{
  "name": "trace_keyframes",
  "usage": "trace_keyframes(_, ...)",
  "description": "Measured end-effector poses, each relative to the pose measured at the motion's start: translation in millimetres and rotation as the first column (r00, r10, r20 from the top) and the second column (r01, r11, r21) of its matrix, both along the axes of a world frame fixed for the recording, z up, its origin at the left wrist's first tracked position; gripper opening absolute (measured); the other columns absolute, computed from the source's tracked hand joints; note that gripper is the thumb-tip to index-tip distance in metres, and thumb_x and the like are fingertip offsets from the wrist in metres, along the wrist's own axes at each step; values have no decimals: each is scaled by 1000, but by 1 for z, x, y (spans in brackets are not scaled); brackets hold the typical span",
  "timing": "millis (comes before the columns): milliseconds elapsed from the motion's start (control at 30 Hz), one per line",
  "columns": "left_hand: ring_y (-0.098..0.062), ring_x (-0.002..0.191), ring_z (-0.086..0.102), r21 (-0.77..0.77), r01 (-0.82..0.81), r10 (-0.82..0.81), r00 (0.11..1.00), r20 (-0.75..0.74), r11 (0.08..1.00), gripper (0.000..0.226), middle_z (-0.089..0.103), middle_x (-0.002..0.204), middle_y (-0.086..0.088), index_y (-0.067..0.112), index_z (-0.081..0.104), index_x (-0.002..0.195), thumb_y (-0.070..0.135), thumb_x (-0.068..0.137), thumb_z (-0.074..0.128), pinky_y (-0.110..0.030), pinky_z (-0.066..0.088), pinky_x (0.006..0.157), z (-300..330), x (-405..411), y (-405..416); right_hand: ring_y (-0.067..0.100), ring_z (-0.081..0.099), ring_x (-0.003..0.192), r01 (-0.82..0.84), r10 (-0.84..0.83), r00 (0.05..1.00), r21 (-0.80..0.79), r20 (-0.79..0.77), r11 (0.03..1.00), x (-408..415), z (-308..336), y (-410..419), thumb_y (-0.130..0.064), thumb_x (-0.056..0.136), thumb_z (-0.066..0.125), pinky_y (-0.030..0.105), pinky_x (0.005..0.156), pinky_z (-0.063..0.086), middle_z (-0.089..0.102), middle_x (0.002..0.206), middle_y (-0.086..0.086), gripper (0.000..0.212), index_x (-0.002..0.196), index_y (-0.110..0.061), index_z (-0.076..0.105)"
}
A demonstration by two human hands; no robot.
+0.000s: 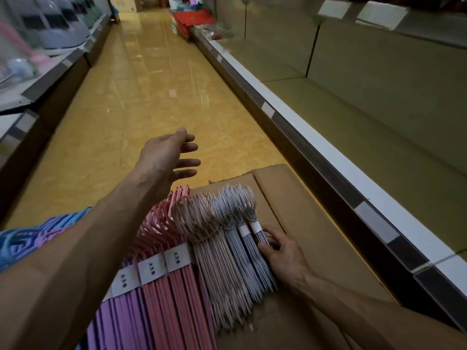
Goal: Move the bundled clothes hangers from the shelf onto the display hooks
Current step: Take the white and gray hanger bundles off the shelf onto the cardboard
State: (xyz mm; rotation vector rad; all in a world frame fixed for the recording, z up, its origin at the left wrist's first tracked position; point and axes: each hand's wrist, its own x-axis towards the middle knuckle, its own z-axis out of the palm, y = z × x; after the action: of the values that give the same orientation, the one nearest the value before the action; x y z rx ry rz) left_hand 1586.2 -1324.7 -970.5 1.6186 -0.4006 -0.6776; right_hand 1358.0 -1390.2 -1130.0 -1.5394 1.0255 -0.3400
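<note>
A shop aisle, seen from where I stand between two runs of shelving.

Ahead of me a glossy yellow tiled floor (141,92) runs up the middle of the frame toward more stock at the top. At upper left, a shelf (45,72) carries rows of grey-blue goods, blurred. On the right, a long display shelf (353,117) has a white front edge with price-tag strips (267,109) and white label cards (333,8) at upper right. At lower centre, bundled hangers (182,269) in purple, pink and grey, each banded with a printed paper label, lie on a cardboard carton (303,203).
</note>
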Motion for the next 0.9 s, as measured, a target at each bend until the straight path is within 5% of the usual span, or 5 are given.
trace_keyframes(267, -23, 86, 67, 12, 18, -19, 999, 30, 1000, 30, 69, 108, -5, 14, 66, 111, 36, 103, 47, -32, 55, 67, -3, 1, 6, 10, 71, 91, -29, 28, 999, -6, -26, 1000, 4, -2, -5, -14, 98, 58, 20, 66, 58, 70, 107, 0, 43, 138, -27, 49)
trace_keyframes(600, -22, 82, 68, 53, 89, -98, 976, 192, 995, 29, 69, 105, -3, 14, 66, 112, 35, 103, 47, -32, 53, 65, 13, -7, 24, 9, 61, 91, -67, 45, 989, -157, -142, 985, 9, 17, -14, -28, 99, 57, 30, 78, 57, 59, 101, -5, 35, 131, -20, 49)
trace_keyframes(700, -20, 81, 69, 69, 104, -118, 959, 258, 992, 29, 69, 104, -1, 15, 66, 113, 35, 103, 48, -31, 53, 64, 24, -7, 39, 12, 59, 90, -165, 99, 975, -348, -200, 923, 10, 31, -8, -33, 98, 56, 37, 83, 57, 57, 102, -2, 20, 114, -23, 52)
trace_keyframes(900, -19, 78, 69, 98, 66, -99, 922, 375, 993, 26, 70, 101, -1, 17, 67, 111, 34, 102, 50, -31, 54, 63, 54, -4, 79, 8, 51, 85, -416, 323, 909, -521, -263, 745, 13, 52, 30, -34, 99, 54, 27, 75, 52, 51, 96, -9, 7, 94, -30, 50)
